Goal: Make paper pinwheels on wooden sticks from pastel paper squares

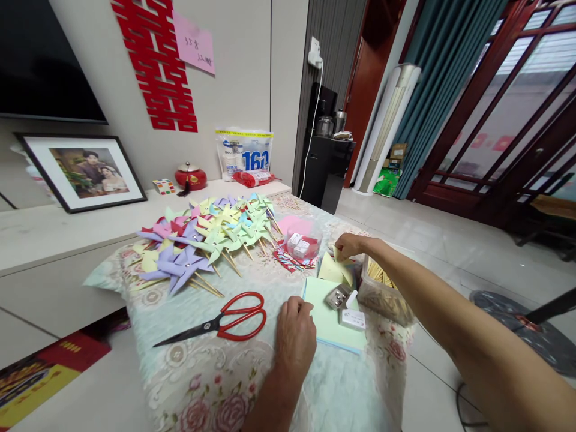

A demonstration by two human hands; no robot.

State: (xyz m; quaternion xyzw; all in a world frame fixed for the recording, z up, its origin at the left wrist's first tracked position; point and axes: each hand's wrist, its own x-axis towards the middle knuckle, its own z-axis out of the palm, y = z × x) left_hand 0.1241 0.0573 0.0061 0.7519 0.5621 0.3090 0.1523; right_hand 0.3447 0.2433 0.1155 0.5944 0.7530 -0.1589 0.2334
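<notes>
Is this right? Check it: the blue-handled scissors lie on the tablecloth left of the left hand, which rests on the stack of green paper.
Not quite. The head view shows the scissors have red handles, not blue. The rest holds: they lie on the tablecloth left of the left hand, which rests on the stack of green paper.

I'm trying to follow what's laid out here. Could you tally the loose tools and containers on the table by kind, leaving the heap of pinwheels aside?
Scissors, red-handled: 1
Stack of green paper sheets: 1
Clear tub of wooden sticks: 1
Clear round cup holding small boxes: 1
Small boxes on the green stack: 2
Total: 6
</notes>
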